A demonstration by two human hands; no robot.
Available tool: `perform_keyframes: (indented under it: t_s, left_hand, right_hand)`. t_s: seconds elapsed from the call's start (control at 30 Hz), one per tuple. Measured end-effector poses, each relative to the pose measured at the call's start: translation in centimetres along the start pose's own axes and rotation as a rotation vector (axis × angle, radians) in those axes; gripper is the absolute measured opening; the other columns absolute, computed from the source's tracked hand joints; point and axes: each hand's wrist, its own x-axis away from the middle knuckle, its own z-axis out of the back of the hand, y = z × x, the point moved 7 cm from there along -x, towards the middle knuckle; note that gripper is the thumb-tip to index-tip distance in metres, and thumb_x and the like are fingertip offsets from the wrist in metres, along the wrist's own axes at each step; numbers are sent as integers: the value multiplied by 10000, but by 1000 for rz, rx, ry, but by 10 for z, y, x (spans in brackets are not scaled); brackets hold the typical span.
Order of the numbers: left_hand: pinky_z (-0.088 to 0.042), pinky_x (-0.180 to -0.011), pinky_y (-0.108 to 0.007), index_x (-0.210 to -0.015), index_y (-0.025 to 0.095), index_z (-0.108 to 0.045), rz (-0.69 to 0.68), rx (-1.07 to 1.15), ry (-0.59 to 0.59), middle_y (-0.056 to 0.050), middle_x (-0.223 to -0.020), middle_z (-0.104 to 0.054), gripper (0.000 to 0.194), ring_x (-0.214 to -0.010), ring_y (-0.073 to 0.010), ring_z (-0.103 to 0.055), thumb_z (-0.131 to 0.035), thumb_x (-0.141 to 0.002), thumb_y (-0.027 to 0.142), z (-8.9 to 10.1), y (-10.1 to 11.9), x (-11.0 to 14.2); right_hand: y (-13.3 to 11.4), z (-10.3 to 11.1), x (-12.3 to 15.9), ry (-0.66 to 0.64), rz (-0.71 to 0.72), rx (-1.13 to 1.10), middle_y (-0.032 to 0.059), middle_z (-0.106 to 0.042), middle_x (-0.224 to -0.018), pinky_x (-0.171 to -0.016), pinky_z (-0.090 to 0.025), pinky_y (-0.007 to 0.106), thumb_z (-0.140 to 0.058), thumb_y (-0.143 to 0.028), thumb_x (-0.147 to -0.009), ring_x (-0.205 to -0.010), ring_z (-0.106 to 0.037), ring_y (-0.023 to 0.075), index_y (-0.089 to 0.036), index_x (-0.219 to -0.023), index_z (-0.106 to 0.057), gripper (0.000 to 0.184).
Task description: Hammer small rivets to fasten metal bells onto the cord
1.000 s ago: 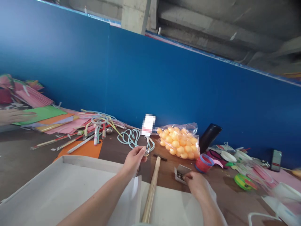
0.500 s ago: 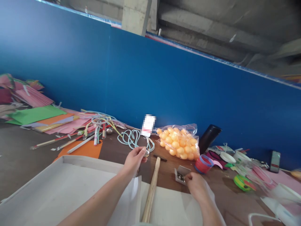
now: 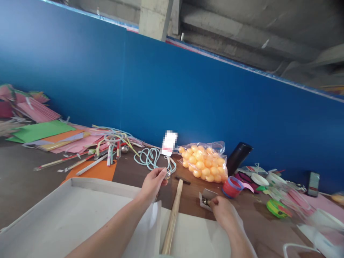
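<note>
Between the thumb and fingers of my left hand (image 3: pixel 153 183) is a small shiny round metal piece (image 3: pixel 167 174), held above the table; its exact kind does not show. My right hand (image 3: pixel 222 209) has its fingertips pinched at a small open cardboard box (image 3: pixel 202 200). Small dark and shiny metal bits (image 3: pixel 205 201) lie inside the box, too small to name. Whether the right fingers have one of them is hidden. Between my hands lies a wooden handle (image 3: pixel 172 222), its far end close to a thin dark piece (image 3: pixel 182 180).
A large white tray (image 3: pixel 88 184) stands at front left. Behind are light-blue cords (image 3: pixel 147 157), a bag of orange balls (image 3: pixel 202 165), a black cylinder (image 3: pixel 240 154) and a red cup (image 3: pixel 231 188). Coloured paper (image 3: pixel 44 130) and sticks are at left, a green-yellow roll (image 3: pixel 278 208) at right.
My right hand's fingertips have moved slightly left, further over the small box. My left hand stays in place with the shiny metal piece.
</note>
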Motion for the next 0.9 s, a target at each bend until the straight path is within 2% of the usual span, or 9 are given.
perform_keyframes:
  t_s: [0.3,0.53,0.73,0.9]
  left_hand:
    - [-493,-596,-265,-814,135,-655,0,-12,2,-41,-734,-639,412,-553,-113,-580,-645,-635,505,0,0,0]
    - [-492,-581,-266,-813,132,-661,10,-16,26,-39,-723,-637,427,-540,-116,-577,-660,-612,508,0,3,2]
    - [-494,-588,-258,-816,127,-657,13,-34,19,-35,-721,-634,431,-551,-111,-578,-655,-619,510,0,4,4]
    - [-491,-584,-254,-827,123,-656,13,-32,7,-44,-740,-639,436,-557,-113,-585,-652,-625,510,0,2,1]
  right_hand:
    - [-3,1,2,-27,-1,-26,28,-705,-836,-554,-388,258,-502,-444,-734,-784,-641,224,-273,-779,-662,238]
    - [-6,1,4,-15,-1,-38,33,-697,-773,-539,-374,257,-504,-370,-726,-731,-639,214,-262,-724,-657,188]
    - [-3,2,2,39,-10,-91,59,-683,-747,-535,-355,284,-493,-371,-731,-705,-622,239,-252,-676,-638,196]
    - [-6,12,5,132,60,-241,54,-672,-738,-567,-367,301,-504,-365,-737,-681,-600,239,-243,-676,-630,185]
